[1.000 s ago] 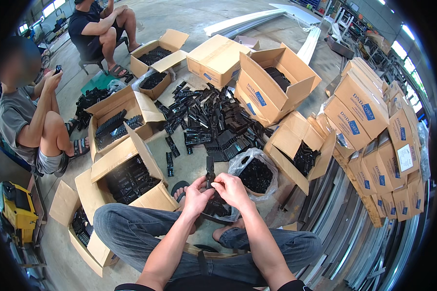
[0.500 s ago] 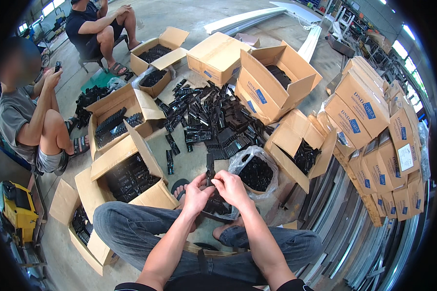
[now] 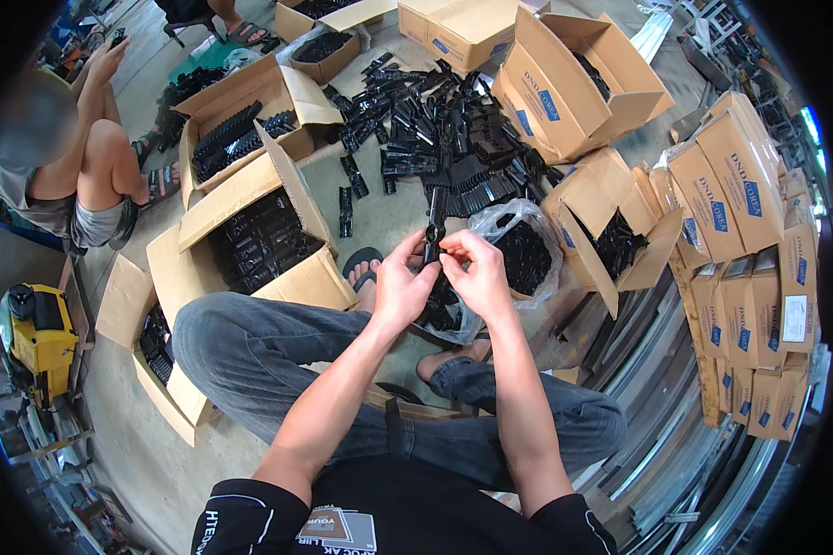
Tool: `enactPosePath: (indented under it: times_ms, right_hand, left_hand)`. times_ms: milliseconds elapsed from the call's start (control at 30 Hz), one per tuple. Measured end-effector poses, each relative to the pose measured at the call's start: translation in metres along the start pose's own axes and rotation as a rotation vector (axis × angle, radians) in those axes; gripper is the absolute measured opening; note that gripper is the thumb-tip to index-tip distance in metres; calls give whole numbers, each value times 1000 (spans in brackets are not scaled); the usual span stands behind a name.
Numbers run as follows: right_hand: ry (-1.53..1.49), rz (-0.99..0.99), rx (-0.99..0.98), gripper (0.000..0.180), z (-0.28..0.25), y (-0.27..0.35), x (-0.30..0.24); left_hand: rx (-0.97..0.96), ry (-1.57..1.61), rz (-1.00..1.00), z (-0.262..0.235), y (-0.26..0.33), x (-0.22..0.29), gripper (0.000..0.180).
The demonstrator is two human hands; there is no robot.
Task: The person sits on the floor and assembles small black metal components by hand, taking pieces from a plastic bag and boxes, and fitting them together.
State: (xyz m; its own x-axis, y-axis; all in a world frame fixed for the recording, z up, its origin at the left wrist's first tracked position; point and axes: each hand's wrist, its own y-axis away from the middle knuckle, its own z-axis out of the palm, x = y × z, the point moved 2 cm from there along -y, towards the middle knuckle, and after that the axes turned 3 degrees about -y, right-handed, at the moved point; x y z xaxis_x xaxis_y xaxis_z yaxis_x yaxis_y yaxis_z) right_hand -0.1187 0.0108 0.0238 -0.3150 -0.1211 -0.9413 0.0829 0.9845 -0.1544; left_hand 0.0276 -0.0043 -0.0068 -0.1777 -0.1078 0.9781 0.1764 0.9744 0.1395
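A long black plastic part [image 3: 436, 205] stands roughly upright between my two hands, over my lap side of the pile. Its lower end is gripped by my left hand [image 3: 404, 285], fingers and thumb closed round it. My right hand [image 3: 478, 274] pinches at the same lower end from the other side; whether a smaller piece sits in that pinch is hidden. Just beyond lies a heap of similar black parts [image 3: 416, 120]. Close to my right hand is a clear plastic bag [image 3: 553, 242] full of small black pieces. Below my hands, another bag [image 3: 466, 326] holds black pieces, partly covered.
Open cardboard boxes of black parts stand left [image 3: 294, 268] and right [image 3: 662, 242]. Stacked cartons [image 3: 713, 199] and long metal bars [image 3: 625, 370] lie at the right. A seated person [image 3: 111, 171] is at the left, near a yellow machine [image 3: 42, 338].
The view has tipped downward, so more of my shirt shows and the boxes sit higher. Both hands keep hold of the black plastic part, with the right fingers shifted slightly on it.
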Motion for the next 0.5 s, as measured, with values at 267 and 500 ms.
enactPosePath:
  times_ms: [267,500]
  right_hand:
    - [-73,51,-26,18,-3,0,7]
    - [-45,75,-64,17,-5,0,6]
  left_hand:
    - [-20,101,-34,4,-3,-16,58]
    - [-11,53,-50,4,-2,-10,58]
